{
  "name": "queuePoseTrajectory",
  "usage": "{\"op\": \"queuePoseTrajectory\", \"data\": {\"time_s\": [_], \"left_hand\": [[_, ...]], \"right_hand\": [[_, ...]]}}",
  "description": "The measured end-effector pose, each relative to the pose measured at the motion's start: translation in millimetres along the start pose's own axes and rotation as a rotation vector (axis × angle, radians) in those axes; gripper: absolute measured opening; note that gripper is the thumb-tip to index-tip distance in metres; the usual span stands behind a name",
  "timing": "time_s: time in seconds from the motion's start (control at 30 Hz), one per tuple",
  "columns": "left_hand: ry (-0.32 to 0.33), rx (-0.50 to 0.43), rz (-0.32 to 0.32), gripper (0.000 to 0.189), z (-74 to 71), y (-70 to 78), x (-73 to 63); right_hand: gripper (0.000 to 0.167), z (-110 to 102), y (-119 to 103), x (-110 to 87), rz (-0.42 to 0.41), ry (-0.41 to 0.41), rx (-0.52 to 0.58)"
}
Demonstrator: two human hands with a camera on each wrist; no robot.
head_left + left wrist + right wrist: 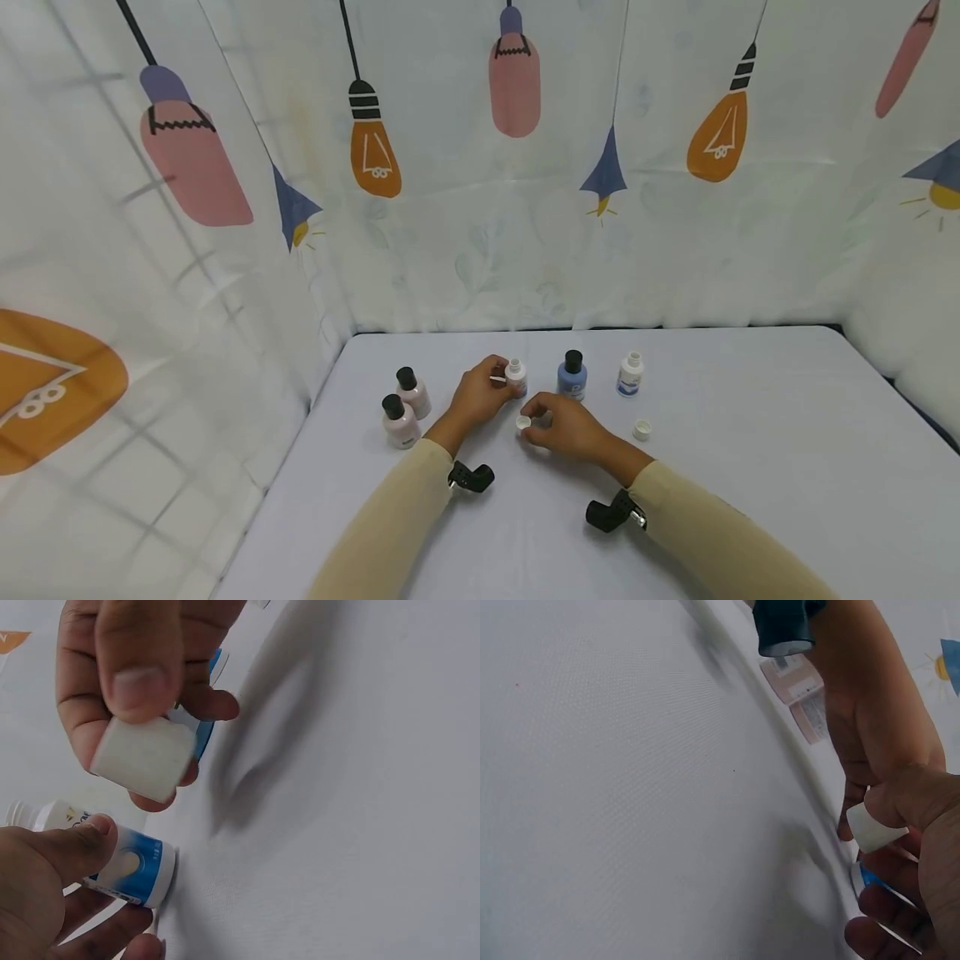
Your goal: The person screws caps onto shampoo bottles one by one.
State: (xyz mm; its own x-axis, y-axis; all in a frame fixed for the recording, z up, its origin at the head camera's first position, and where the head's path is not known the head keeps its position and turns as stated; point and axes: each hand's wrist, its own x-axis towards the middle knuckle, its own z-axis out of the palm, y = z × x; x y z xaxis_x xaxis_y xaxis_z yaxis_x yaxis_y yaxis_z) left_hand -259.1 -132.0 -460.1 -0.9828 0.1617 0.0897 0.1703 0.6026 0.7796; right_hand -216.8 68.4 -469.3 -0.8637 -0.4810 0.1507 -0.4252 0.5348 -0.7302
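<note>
My left hand [478,395] grips a small white bottle [516,374] with a blue-banded label, its threaded neck uncapped. In the left wrist view that bottle [139,862] stands on the table between thumb and fingers. My right hand [567,428] pinches a white screw cap [523,423] between thumb and fingers, just in front of the bottle and apart from it. The cap [144,757] shows its ribbed side in the left wrist view. A blue bottle with a black cap [572,377] stands just behind the right hand.
A second white bottle [630,374], also uncapped, stands to the right, with a loose white cap [642,430] on the table in front of it. Two pale pink bottles with black caps [401,423] stand at the left. Patterned fabric [465,250] hangs behind the white table [750,467].
</note>
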Motion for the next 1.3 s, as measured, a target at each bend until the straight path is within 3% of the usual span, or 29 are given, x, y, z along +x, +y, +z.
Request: {"op": "queuePoseTrajectory", "data": {"time_s": [0.17,0.67,1.07,1.3], "left_hand": [[-0.039,-0.005,0.011,0.041,-3.3,3.2,-10.6],[-0.103,0.006,0.04,0.043,-4.5,2.5,-35.6],[-0.155,-0.026,0.053,0.039,-3.1,3.7,-43.9],[-0.161,0.015,0.078,0.042,-0.4,2.0,-44.9]], "right_hand": [[0.02,-11,-5,-4.3,-0.021,-0.013,0.069],[0.027,-37,-9,-16.5,0.03,-0.01,0.048],[0.026,-45,-6,-14.2,0.005,-0.001,-0.009],[0.025,-46,-6,-9.7,0.049,0.009,-0.015]]}}
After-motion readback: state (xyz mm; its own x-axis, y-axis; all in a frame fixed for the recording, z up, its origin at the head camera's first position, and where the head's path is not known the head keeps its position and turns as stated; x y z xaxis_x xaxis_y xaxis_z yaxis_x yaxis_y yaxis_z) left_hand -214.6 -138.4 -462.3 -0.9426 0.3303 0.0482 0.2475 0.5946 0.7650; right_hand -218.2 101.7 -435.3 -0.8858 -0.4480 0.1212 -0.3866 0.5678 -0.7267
